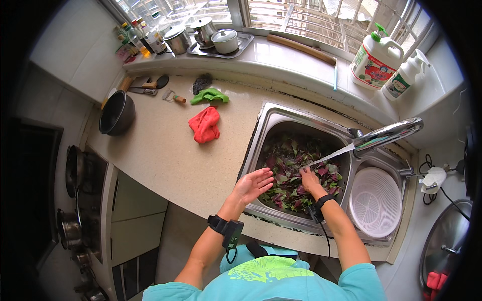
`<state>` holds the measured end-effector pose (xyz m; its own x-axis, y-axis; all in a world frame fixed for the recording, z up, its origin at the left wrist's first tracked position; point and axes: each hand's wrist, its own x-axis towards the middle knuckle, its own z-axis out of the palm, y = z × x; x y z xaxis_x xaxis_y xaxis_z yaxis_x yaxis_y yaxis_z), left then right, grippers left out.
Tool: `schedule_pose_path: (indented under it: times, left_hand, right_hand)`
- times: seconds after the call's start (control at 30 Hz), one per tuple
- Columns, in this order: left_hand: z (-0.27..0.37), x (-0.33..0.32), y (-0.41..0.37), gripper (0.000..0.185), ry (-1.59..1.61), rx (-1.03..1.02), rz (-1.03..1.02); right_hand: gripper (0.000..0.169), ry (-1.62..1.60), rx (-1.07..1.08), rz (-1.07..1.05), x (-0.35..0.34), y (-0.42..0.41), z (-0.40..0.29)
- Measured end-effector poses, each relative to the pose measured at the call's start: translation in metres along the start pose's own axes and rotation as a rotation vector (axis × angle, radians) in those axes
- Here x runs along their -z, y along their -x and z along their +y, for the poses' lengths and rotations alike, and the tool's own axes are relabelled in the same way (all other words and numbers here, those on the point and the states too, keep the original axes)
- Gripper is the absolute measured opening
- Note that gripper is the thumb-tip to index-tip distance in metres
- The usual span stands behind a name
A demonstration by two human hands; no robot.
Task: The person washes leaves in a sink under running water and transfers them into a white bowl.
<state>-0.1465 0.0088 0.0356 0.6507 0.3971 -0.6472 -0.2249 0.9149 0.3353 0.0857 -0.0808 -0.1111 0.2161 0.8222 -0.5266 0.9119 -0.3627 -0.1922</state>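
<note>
Red and green leafy vegetables [290, 188] fill the large basin of a stainless steel sink [263, 116]. Water runs from the chrome faucet [389, 133] onto the leaves beside my right hand [311, 180]. That hand reaches down to the leaves, its fingertips partly hidden among them, so a grip cannot be told. My left hand [253, 185] is held palm up with fingers apart over the basin's left rim, holding nothing. In the small basin on the right lies a white plastic colander [375, 203].
A red cloth [205, 125], a green cloth [209, 96], a peeler [174, 97] and a black bowl [117, 113] are on the counter to the left. Pump bottles [376, 60], a wooden rolling pin [301, 49] and lidded pots [224, 40] line the windowsill.
</note>
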Motion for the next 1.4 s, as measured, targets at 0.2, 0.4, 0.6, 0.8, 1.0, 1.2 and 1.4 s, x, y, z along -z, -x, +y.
schedule_pose_path:
  times: [0.2, 0.4, 0.6, 0.8, 1.0, 1.2, 1.4]
  left_hand:
    - [-0.001, 0.008, -0.008, 0.034, 0.032, 0.012, -0.036]
    - [0.001, 0.005, -0.006, 0.034, 0.041, 0.020, -0.031]
    - [0.001, 0.004, -0.001, 0.036, 0.013, 0.010, 0.028]
    - [0.000, 0.015, 0.000, 0.036, 0.064, 0.003, -0.010]
    - [0.003, 0.011, 0.005, 0.035, 0.054, -0.009, 0.004]
    - [-0.001, 0.010, 0.002, 0.035, 0.046, 0.007, -0.002]
    - [-0.002, 0.006, 0.002, 0.035, 0.019, 0.014, -0.001]
  right_hand:
    - [0.022, -0.208, 0.124, 0.187, 0.050, 0.026, -0.008]
    - [0.047, -0.548, -0.053, 0.515, 0.038, -0.008, -0.010]
    - [0.073, -0.516, -0.131, 0.341, 0.018, -0.030, -0.064]
    - [0.061, 0.180, 0.321, -0.029, 0.002, -0.016, -0.065]
    - [0.049, 0.065, 0.030, 0.037, 0.007, -0.014, -0.039]
    - [0.044, 0.281, 0.395, 0.052, 0.006, 0.005, -0.016]
    - [0.051, 0.137, 0.102, -0.143, -0.003, 0.005, -0.021]
